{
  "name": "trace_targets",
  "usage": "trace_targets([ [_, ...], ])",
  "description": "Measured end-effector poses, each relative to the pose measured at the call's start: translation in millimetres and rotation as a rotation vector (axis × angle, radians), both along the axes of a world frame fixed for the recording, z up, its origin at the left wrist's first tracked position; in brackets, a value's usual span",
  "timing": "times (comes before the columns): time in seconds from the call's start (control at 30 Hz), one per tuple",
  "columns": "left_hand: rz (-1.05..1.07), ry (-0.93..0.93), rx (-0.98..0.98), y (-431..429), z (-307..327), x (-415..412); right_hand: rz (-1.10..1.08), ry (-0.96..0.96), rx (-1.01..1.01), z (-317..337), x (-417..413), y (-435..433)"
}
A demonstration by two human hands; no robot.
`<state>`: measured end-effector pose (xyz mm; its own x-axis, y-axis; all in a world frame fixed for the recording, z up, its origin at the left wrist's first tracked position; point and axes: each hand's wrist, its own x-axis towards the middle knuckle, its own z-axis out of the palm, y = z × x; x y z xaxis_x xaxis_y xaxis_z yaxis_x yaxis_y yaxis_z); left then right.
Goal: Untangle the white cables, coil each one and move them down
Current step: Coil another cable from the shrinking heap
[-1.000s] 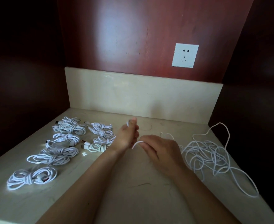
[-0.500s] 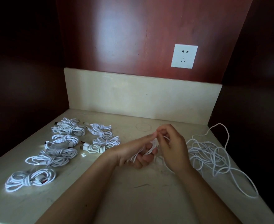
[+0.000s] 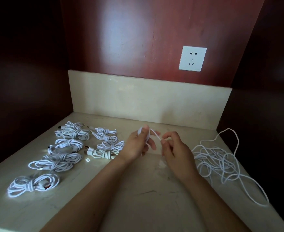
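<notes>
1. Nearest you, your forearms crossed the pale countertop (image 3: 146, 198) between dark side walls.
2. Your left hand (image 3: 137, 145) curled round a small coil of white cable (image 3: 155, 135); your right hand (image 3: 176, 153) pinched its strand just beside.
3. Coiled bundles (image 3: 67, 148) lay on the left, tangled cables (image 3: 221, 162) along the right edge.
4. Behind stood the backsplash (image 3: 146, 101) and the socket (image 3: 192, 58).

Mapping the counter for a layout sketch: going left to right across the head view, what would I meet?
Coiled cables → left hand → right hand, both holding one cable → tangled cables.
</notes>
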<state>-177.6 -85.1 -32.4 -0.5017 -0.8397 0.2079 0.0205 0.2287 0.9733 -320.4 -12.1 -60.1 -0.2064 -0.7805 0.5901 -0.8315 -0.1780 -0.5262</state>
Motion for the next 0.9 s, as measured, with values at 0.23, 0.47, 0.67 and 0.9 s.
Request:
trace_targets([
  [0.23,0.002,0.247,0.243,-2.8,3.9,-0.8,0.044,0.078,0.059,-0.7,4.2,-2.3],
  [0.47,0.047,0.301,0.281,-5.3,5.8,-1.9,0.039,0.072,0.109,-4.2,3.9,-4.7],
  [0.67,0.02,0.527,0.328,-6.7,6.5,-7.6,0.011,0.157,0.092,-2.1,5.7,-5.3],
  [0.9,0.005,0.619,0.386,-6.1,11.1,-1.9,-0.102,0.384,0.138,-1.9,7.3,-8.4],
])
